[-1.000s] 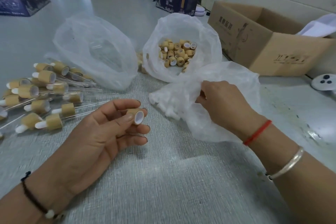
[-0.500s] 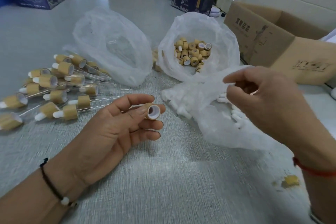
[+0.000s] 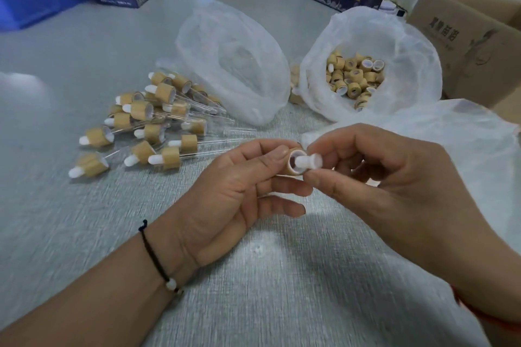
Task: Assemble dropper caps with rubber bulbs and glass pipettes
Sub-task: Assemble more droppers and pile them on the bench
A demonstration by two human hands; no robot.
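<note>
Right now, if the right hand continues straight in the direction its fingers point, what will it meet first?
The right hand pinches a white rubber bulb aimed leftward, so the bulb would first enter the open mouth of the bamboo cap held by the left hand.

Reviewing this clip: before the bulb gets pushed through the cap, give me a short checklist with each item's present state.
1. Left hand grips the bamboo cap: ok.
2. Right hand pinches the white rubber bulb: ok.
3. Bulb's narrow end leads into the cap's open side: ok.
4. Bulb seated fully through the cap: not ok, most of it is outside.
5. Bulb free of splits or dirt: cannot tell, blurred.
6. Glass pipettes to hand in the clear bag: cannot tell.
</note>
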